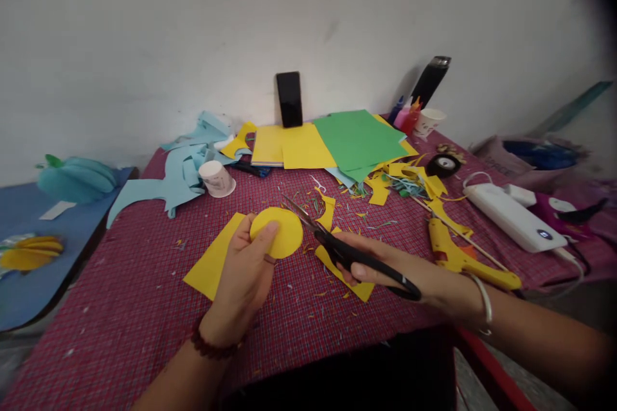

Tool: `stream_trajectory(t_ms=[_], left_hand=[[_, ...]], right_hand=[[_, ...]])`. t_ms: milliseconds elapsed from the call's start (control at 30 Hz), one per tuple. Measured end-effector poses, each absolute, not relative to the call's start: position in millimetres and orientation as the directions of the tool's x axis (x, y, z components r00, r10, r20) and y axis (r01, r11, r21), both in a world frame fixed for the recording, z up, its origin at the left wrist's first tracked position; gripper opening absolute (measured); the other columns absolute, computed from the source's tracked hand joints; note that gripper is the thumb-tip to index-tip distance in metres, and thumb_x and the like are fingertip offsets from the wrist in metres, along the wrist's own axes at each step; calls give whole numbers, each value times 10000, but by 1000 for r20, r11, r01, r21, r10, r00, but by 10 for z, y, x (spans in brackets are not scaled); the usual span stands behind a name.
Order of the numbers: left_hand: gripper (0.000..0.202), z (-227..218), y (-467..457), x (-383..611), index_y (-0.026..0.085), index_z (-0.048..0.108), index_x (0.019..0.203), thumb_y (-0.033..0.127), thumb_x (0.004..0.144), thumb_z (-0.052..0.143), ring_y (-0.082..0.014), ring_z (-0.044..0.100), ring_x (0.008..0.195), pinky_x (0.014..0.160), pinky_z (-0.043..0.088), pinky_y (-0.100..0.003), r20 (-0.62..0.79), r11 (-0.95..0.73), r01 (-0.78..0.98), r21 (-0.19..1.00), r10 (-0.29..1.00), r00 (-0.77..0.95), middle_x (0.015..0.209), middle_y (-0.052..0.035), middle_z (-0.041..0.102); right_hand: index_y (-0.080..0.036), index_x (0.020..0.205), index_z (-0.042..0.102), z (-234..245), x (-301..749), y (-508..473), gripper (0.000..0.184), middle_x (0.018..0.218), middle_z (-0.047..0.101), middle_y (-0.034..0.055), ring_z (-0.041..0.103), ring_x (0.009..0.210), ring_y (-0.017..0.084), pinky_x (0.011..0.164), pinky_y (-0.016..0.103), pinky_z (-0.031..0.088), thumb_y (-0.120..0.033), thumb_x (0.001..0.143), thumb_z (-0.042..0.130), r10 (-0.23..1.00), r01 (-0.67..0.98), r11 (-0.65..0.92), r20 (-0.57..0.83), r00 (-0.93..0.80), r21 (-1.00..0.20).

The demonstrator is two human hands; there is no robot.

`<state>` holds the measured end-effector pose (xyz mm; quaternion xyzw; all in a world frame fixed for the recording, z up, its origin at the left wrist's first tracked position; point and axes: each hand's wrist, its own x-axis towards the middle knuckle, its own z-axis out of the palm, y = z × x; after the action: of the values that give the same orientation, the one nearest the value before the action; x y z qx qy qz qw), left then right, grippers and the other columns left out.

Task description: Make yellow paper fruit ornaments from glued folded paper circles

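Between the thumb and fingers of my left hand (248,263) is a yellow paper circle (286,234), its face turned up toward me. My right hand (369,260) grips a pair of black-handled scissors (354,253). Their blades (301,212) point up and left, close beside the circle's right edge; I cannot tell whether they touch it. A yellow paper sheet (212,263) lies on the table under my left hand. Yellow offcuts (364,289) lie below the scissors, partly hidden by my right hand.
Green sheets (361,141) and yellow sheets (306,148) lie at the back, before a propped phone (289,99). Blue paper scraps (180,170) and a paper cup (216,178) are left. A yellow glue gun (448,250) and white power bank (513,218) lie right. Snippets litter the checked cloth (135,308).
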<state>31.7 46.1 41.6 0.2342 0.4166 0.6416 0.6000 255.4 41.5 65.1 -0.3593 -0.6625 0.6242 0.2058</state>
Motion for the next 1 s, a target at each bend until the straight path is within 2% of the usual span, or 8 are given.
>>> stream_trajectory(t_ms=[167,367,533,767,1000], left_hand=[[312,424,463,310,177,615,848,197,625,832,-105,659,690,669,548,-221,-195,58,-580,813,965,-178,816,15,713],[299,432,441,363,174,600,814,208,627,830,-100,659,688,672,540,-216,-211,54,-605,794,958,-192,798,22,707],[298,423,431,391,164,605,805,221,619,830,-97,658,693,689,534,-215,-230,53,-612,789,949,-215,792,21,706],[302,380,433,386,159,592,813,215,623,820,-104,648,678,646,512,-215,-229,55,-598,800,949,-218,791,12,697],[297,367,436,402,157,579,824,230,645,805,-103,645,680,634,498,-209,-224,63,-581,811,952,-210,796,4,701]], right_hand=[[-188,1364,509,537,2485,430,681,1261,589,107,543,1141,265,1005,420,429,-560,814,662,734,218,-98,-218,-643,-971],[-189,1320,539,480,2385,402,636,1175,600,101,552,1056,251,939,409,447,-570,822,643,769,184,-39,-147,-622,-982],[-210,1349,526,434,2345,386,649,1122,625,94,554,1053,253,898,380,471,-536,807,671,792,205,-65,-175,-585,-977],[-216,1307,571,445,2326,383,626,1177,621,98,538,1125,265,936,386,467,-554,790,675,799,178,-84,-173,-576,-980],[-208,1270,599,419,2358,383,646,1177,633,97,577,1058,244,907,361,486,-596,760,683,822,227,-80,-193,-536,-971]])
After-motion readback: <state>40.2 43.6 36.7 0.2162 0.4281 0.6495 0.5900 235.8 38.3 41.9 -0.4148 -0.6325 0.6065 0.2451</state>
